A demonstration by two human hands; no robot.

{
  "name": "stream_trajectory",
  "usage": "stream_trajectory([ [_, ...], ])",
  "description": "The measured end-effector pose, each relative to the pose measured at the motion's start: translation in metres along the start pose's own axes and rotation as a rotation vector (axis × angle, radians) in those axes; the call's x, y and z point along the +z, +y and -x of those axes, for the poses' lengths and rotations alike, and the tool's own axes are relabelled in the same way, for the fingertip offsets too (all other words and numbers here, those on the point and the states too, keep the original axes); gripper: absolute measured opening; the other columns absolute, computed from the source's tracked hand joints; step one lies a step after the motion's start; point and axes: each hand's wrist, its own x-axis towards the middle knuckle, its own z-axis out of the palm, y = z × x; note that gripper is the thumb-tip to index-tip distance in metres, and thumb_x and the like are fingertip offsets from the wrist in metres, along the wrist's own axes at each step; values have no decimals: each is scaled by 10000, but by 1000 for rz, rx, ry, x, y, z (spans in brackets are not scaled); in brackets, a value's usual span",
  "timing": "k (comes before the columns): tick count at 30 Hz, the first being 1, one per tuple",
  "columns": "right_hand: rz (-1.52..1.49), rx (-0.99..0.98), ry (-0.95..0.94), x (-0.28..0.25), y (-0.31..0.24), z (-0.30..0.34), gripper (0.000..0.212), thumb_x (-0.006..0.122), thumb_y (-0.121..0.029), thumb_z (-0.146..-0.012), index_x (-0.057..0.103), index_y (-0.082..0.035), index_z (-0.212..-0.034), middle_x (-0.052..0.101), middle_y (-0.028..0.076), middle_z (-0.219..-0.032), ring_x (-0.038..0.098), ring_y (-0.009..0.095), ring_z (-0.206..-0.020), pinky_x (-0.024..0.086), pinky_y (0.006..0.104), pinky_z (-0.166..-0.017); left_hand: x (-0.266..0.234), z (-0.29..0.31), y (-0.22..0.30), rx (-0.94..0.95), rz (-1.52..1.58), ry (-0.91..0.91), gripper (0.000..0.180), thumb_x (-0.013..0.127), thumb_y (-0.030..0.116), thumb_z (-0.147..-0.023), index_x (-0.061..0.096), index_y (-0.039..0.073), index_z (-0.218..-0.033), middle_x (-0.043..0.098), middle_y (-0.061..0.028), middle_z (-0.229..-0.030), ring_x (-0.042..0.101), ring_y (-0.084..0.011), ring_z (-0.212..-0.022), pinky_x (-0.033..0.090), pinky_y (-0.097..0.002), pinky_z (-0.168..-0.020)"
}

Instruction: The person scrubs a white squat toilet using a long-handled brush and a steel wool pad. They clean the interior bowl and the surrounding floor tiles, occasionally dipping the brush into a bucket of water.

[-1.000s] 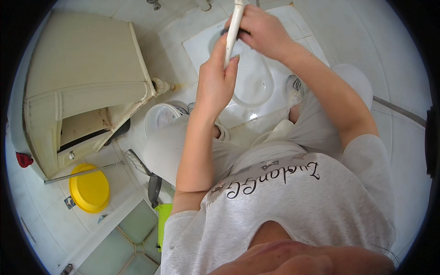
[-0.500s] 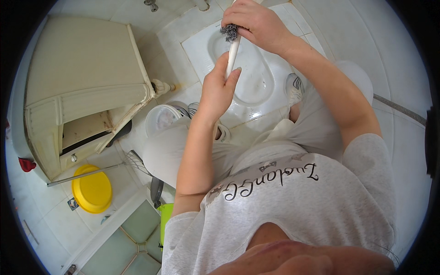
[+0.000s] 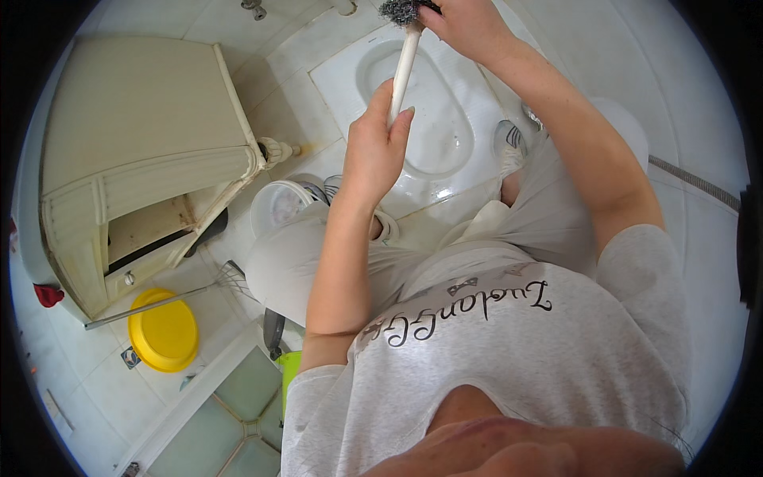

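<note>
Head view: one white rod (image 3: 404, 70), one dark scourer (image 3: 397, 11).
We find the left hand (image 3: 377, 148) closed around the rod's lower part, the right hand (image 3: 470, 29) gripping the scourer at the rod's top, above one squat toilet (image 3: 437, 119); we count one yellow basin (image 3: 164, 335).

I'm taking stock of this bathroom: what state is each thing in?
Left hand: closed around white rod
Right hand: gripping wiry scourer
White rod: tilted
Wiry scourer: bunched, against rod's upper part
Squat toilet: uncovered, glossy
White bucket: open-topped, contents unclear
Cream cabinet: open at front
Yellow basin: on floor
</note>
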Motion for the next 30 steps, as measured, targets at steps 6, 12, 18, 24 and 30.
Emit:
stream_trajectory([
  [6,-327,93,-211,12,-20,12,179,584,20,-680,597,-49,-844,587,119,-814,554,304,-839,444,380,-740,-1,-5,-18,11,13,73,425,553,134,-885,443,57,-1288,444,23,-651,376,-73,-551,354,-232,-507],
  [12,14,198,165,-12,12,-4,234,559,47,-670,600,-47,-880,587,119,-830,561,300,-823,448,374,-735,-8,-4,-3,-16,69,70,425,552,118,-883,444,85,-1293,404,49,-603,355,-47,-505,315,-218,-455],
  [18,-6,-26,78,-6,-3,-5,213,579,31,-662,598,-51,-858,583,109,-843,542,302,-827,444,373,-728,-9,-3,4,-35,63,54,416,556,101,-876,457,87,-1279,414,42,-606,364,-58,-511,328,-228,-466],
  [24,-29,-69,-60,6,-8,3,123,594,-30,-689,593,-67,-806,572,99,-825,537,304,-836,445,384,-731,-11,3,1,-30,-92,51,416,563,120,-872,457,80,-1272,469,-10,-640,424,-110,-579,391,-264,-553],
  [30,-63,118,-149,23,-3,17,73,577,-67,-719,615,-73,-782,580,116,-842,542,319,-817,450,396,-732,-18,2,12,33,-123,102,404,566,143,-871,474,92,-1261,446,-50,-632,405,-112,-582,377,-263,-550],
])
